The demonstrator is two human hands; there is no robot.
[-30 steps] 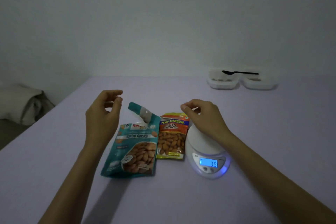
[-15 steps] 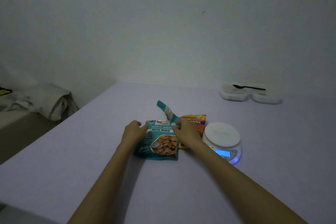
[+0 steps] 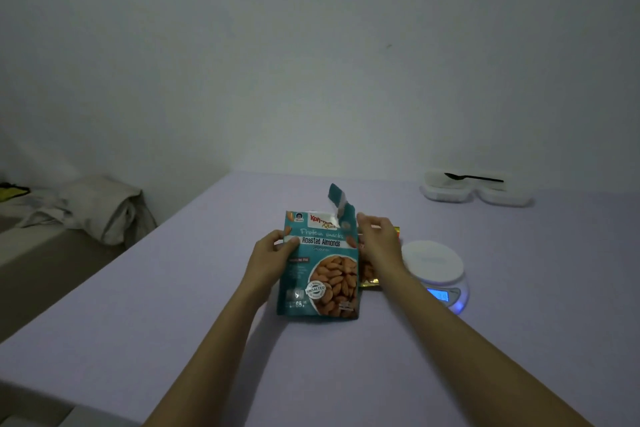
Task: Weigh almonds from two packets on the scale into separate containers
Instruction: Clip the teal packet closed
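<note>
At the centre of the lavender tabletop (image 3: 173,340), the teal packet (image 3: 320,263) of roasted almonds stands upright, its torn top strip bent upward. The left hand (image 3: 270,260) has its grip closed round the packet's left edge, thumb on the front panel. The right hand (image 3: 379,243) is at the upper right edge; its grip appears to pinch that edge, though the fingers are partly hidden. The step in hand is judged to be opening this first packet. The next move calls for spreading the mouth, then placing a container on the scale (image 3: 433,262), whose platform is bare and display lit. The second packet (image 3: 367,272) lies flat between teal packet and scale. The containers (image 3: 446,192), a black spoon (image 3: 472,178) laid across them, sit well apart at the far right. The room is dim: a plain wall behind, bundled cloth (image 3: 104,215) at the left.
</note>
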